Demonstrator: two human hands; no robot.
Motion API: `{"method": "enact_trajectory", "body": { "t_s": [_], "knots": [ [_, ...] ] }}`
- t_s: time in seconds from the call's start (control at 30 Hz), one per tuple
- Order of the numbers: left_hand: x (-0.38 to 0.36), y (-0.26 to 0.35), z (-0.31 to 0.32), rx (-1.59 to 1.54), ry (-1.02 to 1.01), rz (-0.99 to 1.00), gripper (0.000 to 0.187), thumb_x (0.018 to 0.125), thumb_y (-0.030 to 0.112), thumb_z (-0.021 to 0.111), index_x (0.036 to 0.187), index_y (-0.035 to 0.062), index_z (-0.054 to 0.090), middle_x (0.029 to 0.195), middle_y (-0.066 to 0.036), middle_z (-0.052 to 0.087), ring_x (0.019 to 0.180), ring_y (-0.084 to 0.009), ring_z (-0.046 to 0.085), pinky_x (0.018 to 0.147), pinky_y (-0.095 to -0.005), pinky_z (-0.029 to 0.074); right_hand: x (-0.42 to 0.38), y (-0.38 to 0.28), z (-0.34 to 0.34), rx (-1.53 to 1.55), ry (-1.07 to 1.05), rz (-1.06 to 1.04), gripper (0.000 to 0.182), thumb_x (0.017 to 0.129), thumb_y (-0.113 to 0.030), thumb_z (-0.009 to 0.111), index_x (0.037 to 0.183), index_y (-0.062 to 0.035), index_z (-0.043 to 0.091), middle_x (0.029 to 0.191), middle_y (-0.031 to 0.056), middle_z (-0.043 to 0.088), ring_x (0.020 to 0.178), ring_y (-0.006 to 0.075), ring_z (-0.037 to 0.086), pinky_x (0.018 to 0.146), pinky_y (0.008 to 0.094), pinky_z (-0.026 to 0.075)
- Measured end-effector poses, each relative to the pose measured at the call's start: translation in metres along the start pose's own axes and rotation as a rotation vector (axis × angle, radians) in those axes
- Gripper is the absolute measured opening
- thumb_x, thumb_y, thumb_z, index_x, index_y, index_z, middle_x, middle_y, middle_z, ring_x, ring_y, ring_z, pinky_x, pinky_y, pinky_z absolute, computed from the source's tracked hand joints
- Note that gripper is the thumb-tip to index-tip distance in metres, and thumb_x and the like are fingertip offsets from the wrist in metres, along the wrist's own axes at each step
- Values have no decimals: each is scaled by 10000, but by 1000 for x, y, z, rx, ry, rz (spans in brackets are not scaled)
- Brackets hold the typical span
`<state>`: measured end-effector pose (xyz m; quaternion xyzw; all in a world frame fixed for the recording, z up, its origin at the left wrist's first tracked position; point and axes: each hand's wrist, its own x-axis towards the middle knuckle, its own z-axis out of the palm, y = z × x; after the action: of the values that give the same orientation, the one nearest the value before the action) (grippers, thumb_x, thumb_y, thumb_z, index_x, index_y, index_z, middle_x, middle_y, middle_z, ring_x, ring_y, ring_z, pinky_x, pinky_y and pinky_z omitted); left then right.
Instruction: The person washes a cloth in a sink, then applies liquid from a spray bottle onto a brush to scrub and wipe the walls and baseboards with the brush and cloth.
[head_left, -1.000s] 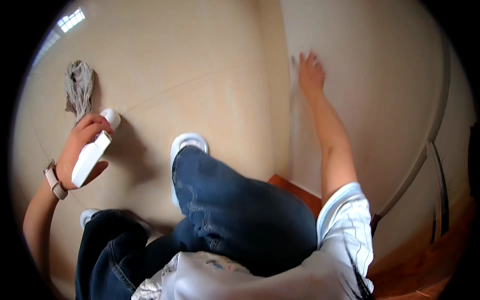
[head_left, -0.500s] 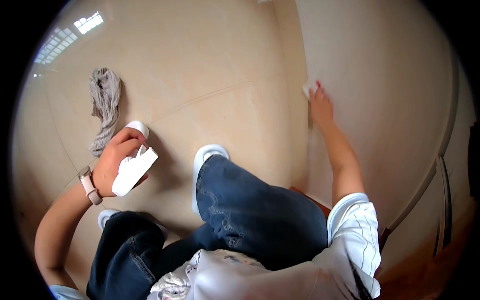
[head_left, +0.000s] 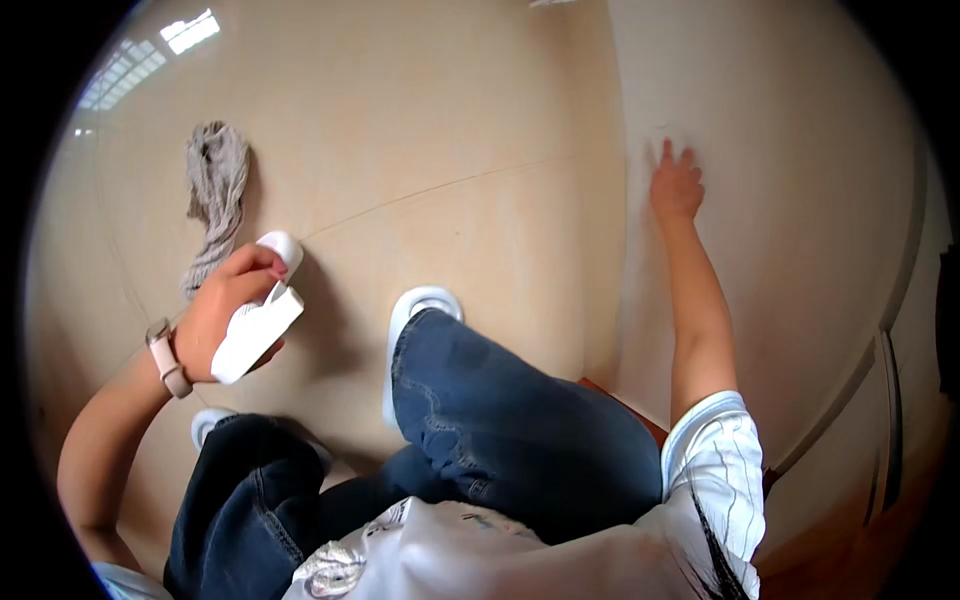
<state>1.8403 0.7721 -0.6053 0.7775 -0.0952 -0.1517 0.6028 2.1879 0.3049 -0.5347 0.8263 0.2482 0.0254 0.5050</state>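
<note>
Hands apart — left hand [head_left: 215, 318] clamped round white object [head_left: 258, 335], presumably for security; right hand [head_left: 677, 188] at pale panel [head_left: 790, 250], grip unclear.

Blue, white and beige
Dark blue jeans [head_left: 530, 430], pale pink watch strap [head_left: 168, 367], white sleeve [head_left: 712, 450] with thin dark stripes, beige floor [head_left: 440, 100], grey cloth [head_left: 217, 180], white object [head_left: 255, 340].

Your smooth, glossy beige tiled floor [head_left: 480, 110] reflects light; the crumpled grey cloth [head_left: 217, 180] looks matt and rough, your dark-blue denim trousers [head_left: 500, 410] matt.
</note>
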Motion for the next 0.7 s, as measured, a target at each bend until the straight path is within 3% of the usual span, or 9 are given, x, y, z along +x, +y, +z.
{"method": "enact_trajectory", "body": {
  "t_s": [0.03,0.1,0.17,0.2,0.3,0.43,0.57,0.63,0.7],
  "knots": [
    [4,1,-1,-8,21,21,370,506,96,684,843,24,550,1023,-149,460,927,-311,490,829,-357,416,7,2,-8,83,90,185,410,874,-173,411,1282,-167,435,1259,148,398,866,312,557,653,390,512],
    [1,2,-5,-2,21,30,366,509,97,682,841,21,549,1021,-151,458,931,-315,487,827,-358,416,-13,-7,5,115,46,152,424,874,-165,406,1298,-170,421,1264,149,393,880,322,551,653,407,508],
    [3,0,-4,14,-26,58,362,517,116,685,840,22,552,1024,-149,453,939,-309,484,827,-356,415,-35,-15,28,70,-112,-133,402,880,-164,407,1281,-167,433,1270,149,391,898,314,546,657,409,507],
    [1,-8,-1,-25,-16,53,363,527,142,690,840,22,553,1021,-152,451,925,-308,486,820,-356,417,-25,-12,31,54,16,-171,407,867,-156,431,1273,-176,445,1270,150,385,865,303,563,651,400,514],
    [4,4,-4,21,-27,57,376,520,151,703,837,19,550,1008,-157,456,896,-313,490,802,-358,425,29,-1,-3,-2,31,45,400,872,-173,440,1272,-181,451,1249,150,398,852,301,572,666,391,519],
    [8,9,-3,37,-92,59,397,503,156,726,832,22,551,1021,-154,452,912,-301,485,806,-357,419,5,-8,17,63,115,70,396,877,-175,434,1271,-203,454,1235,145,419,871,301,573,657,388,522],
    [5,1,-2,33,-71,99,404,507,157,736,839,24,548,1020,-157,451,920,-303,480,818,-359,412,-3,-8,32,55,70,-127,389,887,-173,418,1274,-203,449,1250,138,417,906,297,565,663,401,515],
    [5,5,-4,72,-70,91,409,511,158,746,843,25,548,1030,-155,445,925,-306,480,827,-361,412,25,-10,7,120,47,194,395,892,-181,405,1286,-185,440,1275,146,390,935,310,553,707,432,509],
    [6,8,-5,49,-109,32,416,512,159,757,845,23,548,1042,-153,438,941,-304,477,837,-363,413,4,-22,13,209,-25,230,398,893,-182,397,1290,-186,436,1291,149,373,980,317,539,712,439,506]
  ]
}}
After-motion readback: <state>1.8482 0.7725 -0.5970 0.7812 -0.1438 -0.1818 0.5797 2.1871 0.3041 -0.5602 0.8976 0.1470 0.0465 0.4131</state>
